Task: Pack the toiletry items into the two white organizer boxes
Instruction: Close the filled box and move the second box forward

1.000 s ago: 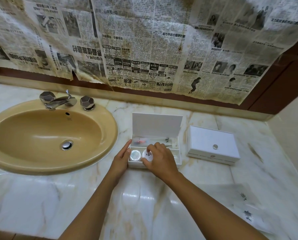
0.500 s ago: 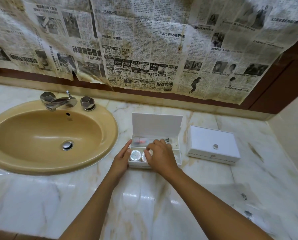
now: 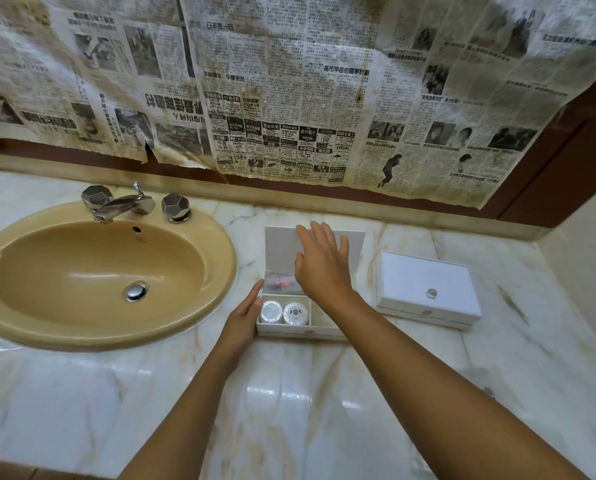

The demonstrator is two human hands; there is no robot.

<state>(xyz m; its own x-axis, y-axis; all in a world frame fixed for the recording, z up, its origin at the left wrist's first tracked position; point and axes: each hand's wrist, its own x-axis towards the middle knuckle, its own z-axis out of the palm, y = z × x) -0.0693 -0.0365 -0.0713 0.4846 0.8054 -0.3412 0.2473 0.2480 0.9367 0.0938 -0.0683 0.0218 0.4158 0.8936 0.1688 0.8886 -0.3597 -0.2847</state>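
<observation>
An open white organizer box (image 3: 300, 330) stands on the marble counter right of the sink, its lid (image 3: 279, 247) raised at the back. In its front left compartment lie two round white items (image 3: 283, 312) side by side. A clear wrapped item (image 3: 281, 284) lies in the back compartment. My left hand (image 3: 242, 318) rests with straight fingers against the box's left side. Above the box, my right hand (image 3: 322, 265) has its fingers spread, their tips at the lid's top edge, and holds nothing. A second white box (image 3: 424, 289) with a small round knob sits closed to the right.
A tan oval sink (image 3: 92, 275) with a chrome tap (image 3: 116, 204) fills the left of the counter. Stained newspaper (image 3: 289, 91) covers the wall behind. A clear plastic sheet (image 3: 490, 393) lies on the counter at the front right. A side wall closes off the right end.
My right hand has let go of the second round item, which now lies in the front compartment, and risen toward the lid's top edge. My left hand has stayed beside the box.
</observation>
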